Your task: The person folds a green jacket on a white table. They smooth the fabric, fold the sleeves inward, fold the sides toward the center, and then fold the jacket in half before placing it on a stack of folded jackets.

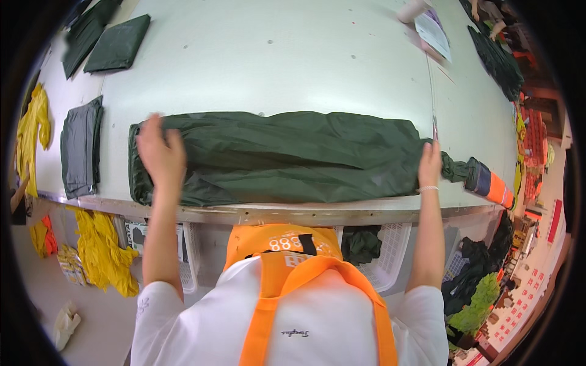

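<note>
A long, folded dark green waterproof-looking garment (293, 158) lies crosswise on the pale table (305, 73), along its near edge. My left hand (160, 152) rests on the garment's left end, palm down, thumb and fingers apart and a little blurred. At the right end my right hand (430, 161) is seen edge-on, its fingers close together on the garment's edge. Just beyond that hand, a twisted strip of green cloth (453, 169) leads to a rolled dark and orange bundle (488, 183).
Folded dark green packs (81, 148) lie on the left and far left. A paper sheet (433, 36) and a dark green heap (497, 64) lie at the far right. Below the table are yellow garments (104, 250) and a white basket (390, 256) with dark cloth.
</note>
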Demonstrator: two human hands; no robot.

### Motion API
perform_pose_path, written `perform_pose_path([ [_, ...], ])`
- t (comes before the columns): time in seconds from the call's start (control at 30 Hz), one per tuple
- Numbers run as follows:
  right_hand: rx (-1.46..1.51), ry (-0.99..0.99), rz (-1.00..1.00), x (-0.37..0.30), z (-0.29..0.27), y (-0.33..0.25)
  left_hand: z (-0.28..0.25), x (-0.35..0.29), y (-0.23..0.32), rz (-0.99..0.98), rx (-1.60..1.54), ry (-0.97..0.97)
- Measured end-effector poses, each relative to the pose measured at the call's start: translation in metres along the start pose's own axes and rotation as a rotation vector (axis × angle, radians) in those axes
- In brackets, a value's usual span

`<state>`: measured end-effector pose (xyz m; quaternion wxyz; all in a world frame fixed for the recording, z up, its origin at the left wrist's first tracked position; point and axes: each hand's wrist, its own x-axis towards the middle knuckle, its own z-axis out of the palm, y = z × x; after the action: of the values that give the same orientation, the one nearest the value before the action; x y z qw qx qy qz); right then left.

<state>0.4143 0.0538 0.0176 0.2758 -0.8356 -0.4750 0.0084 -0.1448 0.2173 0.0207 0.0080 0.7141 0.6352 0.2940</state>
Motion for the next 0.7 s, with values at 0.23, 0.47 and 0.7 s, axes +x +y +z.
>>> perform_pose_path([
  [0.23,-0.108,-0.155,0.104,0.002,0.057,0.039,0.067,-0.070,0.058,0.090,0.338,-0.503],
  [0.47,0.043,-0.449,0.512,0.096,0.070,0.094,0.081,-0.086,0.029,0.054,0.400,-0.562],
  [0.7,-0.489,-0.277,0.191,0.157,0.100,0.280,0.073,-0.075,0.026,0.043,0.306,-0.558],
])
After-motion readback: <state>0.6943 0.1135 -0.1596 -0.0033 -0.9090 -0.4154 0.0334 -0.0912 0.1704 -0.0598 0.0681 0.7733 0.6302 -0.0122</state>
